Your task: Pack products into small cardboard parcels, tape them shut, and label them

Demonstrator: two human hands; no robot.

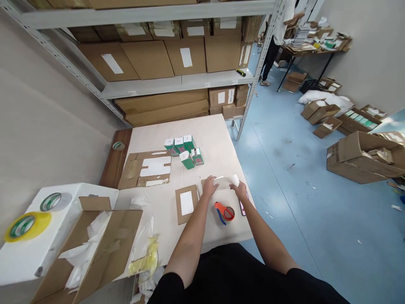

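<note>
A white paper sheet (225,181), curled up at its right end, stretches between my two hands over the table. My left hand (209,186) pinches its left edge, with a bit of brown cardboard partly hidden behind the fingers. The curled end is in the closed fingers of my right hand (240,190). Just below the sheet lies an orange-and-blue tape dispenser (225,211) with a roll of tape in it. A phone (243,208) lies by my right forearm. Left of my left forearm is a flat cardboard piece (182,216) bearing a white label.
Several small green boxes (180,145) stand farther back on the table (211,126). A flattened carton (129,173) lies left. An open carton (122,245) with paper scraps and a white box (63,223) carrying tape rolls fill the left front. Shelving (177,82) rises behind; a person (274,50) stands beyond.
</note>
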